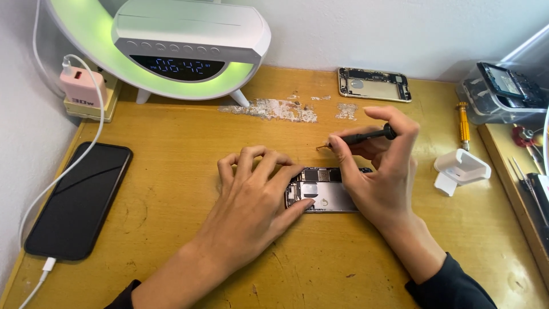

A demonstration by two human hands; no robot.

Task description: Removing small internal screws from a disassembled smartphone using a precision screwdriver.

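An opened phone (323, 193) with its inner parts showing lies in the middle of the wooden desk (171, 183). My left hand (257, 197) rests flat on the desk with its fingers spread, and its thumb and forefinger touch the phone's left end. My right hand (380, 171) sits over the phone's right end and holds a small black screwdriver (366, 137) between thumb and fingers. The screwdriver lies nearly level, its tip pointing left above the desk, clear of the phone.
A black phone (80, 199) on a white cable lies at the left. A glowing white clock lamp (177, 46) stands at the back, with a pink charger (83, 86) beside it. Further right are an empty phone housing (374, 84), a yellow screwdriver (463, 125), a white holder (460, 169) and a clear tray (503, 94).
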